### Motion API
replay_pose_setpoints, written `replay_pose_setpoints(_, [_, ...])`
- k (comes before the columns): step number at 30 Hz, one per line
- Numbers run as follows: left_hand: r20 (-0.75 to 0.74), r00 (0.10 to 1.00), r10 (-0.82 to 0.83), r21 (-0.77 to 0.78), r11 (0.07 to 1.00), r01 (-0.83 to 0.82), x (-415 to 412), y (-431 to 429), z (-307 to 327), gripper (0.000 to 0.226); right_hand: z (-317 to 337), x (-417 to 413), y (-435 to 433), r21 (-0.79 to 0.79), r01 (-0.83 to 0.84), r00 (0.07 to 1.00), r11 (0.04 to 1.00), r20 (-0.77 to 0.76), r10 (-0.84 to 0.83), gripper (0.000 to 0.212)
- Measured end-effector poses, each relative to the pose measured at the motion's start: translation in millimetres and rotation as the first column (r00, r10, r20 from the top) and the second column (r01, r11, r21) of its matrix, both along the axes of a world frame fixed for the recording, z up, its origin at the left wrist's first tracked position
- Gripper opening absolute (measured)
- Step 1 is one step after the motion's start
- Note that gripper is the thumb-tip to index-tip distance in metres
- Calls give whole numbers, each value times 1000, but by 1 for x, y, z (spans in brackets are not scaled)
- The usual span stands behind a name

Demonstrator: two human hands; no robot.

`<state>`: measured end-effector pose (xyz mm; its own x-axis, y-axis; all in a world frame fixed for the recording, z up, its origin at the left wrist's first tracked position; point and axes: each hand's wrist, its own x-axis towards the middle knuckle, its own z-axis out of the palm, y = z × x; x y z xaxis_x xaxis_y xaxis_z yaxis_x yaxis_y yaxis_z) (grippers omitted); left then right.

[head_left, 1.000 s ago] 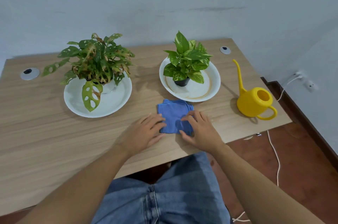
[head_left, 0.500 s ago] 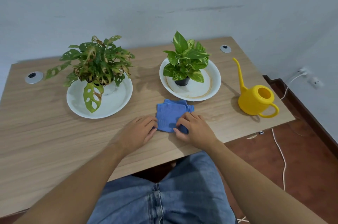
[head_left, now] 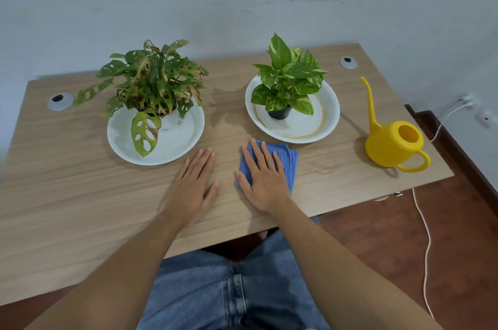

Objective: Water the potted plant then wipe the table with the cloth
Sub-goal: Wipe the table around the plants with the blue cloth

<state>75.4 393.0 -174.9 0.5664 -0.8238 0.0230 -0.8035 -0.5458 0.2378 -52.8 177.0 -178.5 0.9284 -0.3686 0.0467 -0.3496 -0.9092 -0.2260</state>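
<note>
Cloth (head_left: 289, 161) as landmark: blue, folded, flat on the table (head_left: 67, 195) near its front edge. I see the right hand (head_left: 262, 178) pressed palm-down on top of it, fingers (head_left: 256, 153) spread and straight, not gripping; blue shows past the fingertips and along the hand's right side.

Left hand (head_left: 192, 184) lies left of the cloth, apart from it, flat on bare wood, fingers extended and together, holding nothing.

Behind the cloth, just beyond its far edge, a white plate (head_left: 330, 111) carries a small black pot (head_left: 279, 113) with a green-and-yellow leafed plant (head_left: 289, 76). A brownish ring marks the plate's inside. I cannot tell whether cloth and plate rim touch.

Behind and left of the cloth, well apart, a second white plate (head_left: 175, 146) holds a larger plant (head_left: 153, 79) with holed leaves, some browned; one leaf droops over the plate.

Right of the cloth, well apart, a yellow can (head_left: 390, 145) stands upright near the table's right edge, spout toward the wall, handle toward me.

Two round grommets (head_left: 60, 101) sit in the far corners. White cable (head_left: 425, 235) trails on the floor to the right. Denim lap (head_left: 229, 292) below the front edge.
</note>
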Motion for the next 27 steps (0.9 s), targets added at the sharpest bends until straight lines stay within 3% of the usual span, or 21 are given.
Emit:
replay_pose_setpoints(5, [-1, 1000, 7, 6, 1000, -7, -1, 0, 0, 77, -3, -39, -21, -12, 71, 997, 997, 1, -71, 77])
replay_pose_setpoints(10, [-17, 1000, 13, 2, 1000, -13, -1, 0, 1, 76, 3, -76, -52, 10, 258, 963, 966, -83, -256, 78])
replay_pose_setpoints(14, [-18, 1000, 12, 4, 1000, -12, -1, 0, 1, 77, 5, -80, -73, 25, 465, 881, 885, -112, -460, 80])
replay_pose_setpoints(19, [-2, 1000, 18, 17, 1000, -18, -1, 1, 2, 77, 14, -47, -73, 128, 607, 791, 784, -192, -581, 83])
replay_pose_setpoints(22, [12, 1000, 16, 18, 1000, -16, -1, 1, -1, 77, 17, -37, -61, 150, 586, 807, 796, -200, -556, 82])
replay_pose_setpoints(27, [13, 1000, 7, 32, 999, -7, 0, 2, -4, 78, 9, -48, -30, 89, 353, 925, 931, -180, -334, 78])
